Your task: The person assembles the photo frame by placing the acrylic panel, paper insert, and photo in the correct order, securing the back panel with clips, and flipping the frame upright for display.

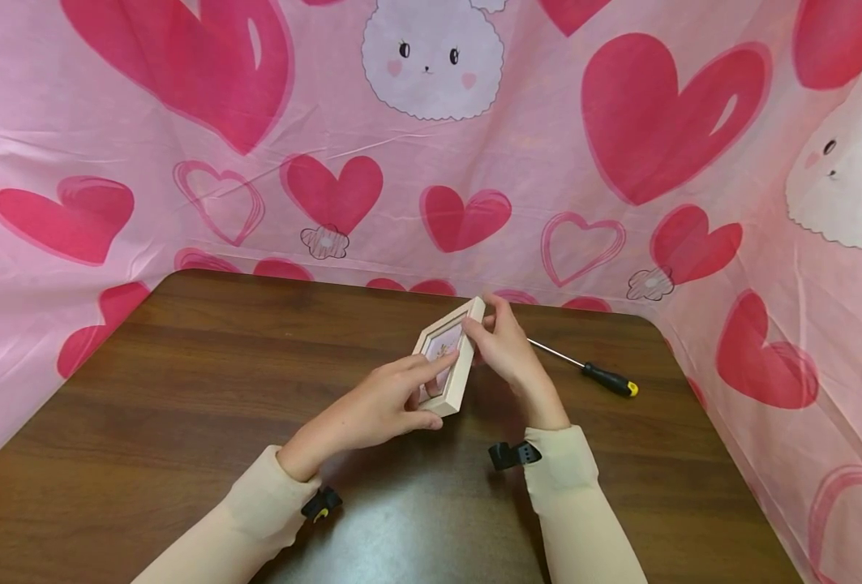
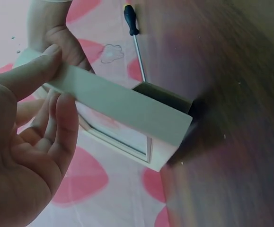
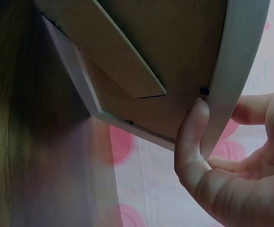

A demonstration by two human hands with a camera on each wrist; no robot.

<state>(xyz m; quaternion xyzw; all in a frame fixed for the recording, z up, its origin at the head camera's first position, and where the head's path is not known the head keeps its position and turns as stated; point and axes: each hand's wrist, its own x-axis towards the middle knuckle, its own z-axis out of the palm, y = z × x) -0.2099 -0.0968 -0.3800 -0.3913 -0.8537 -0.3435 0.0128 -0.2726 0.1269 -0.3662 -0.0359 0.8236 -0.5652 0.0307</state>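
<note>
A small pale wooden picture frame (image 1: 461, 375) is held tilted above the table, its pictured front turned to the left. My left hand (image 1: 383, 405) grips its near end, the fingers reaching over the front. Seen from the left wrist, the thumb lies on the outer side of the frame (image 2: 113, 97). With my right hand (image 1: 509, 350) I hold the far corner. The right wrist view shows one finger on the brown back board (image 3: 174, 42) by the rim and others round the front. A flap-like stand leg (image 3: 122, 64) angles out from that back.
A screwdriver (image 1: 609, 380) with a black and yellow handle lies on the dark wooden table (image 1: 292, 349), to the right of my right hand. Pink heart-patterned cloth (image 1: 467, 154) hangs along the table's back and sides.
</note>
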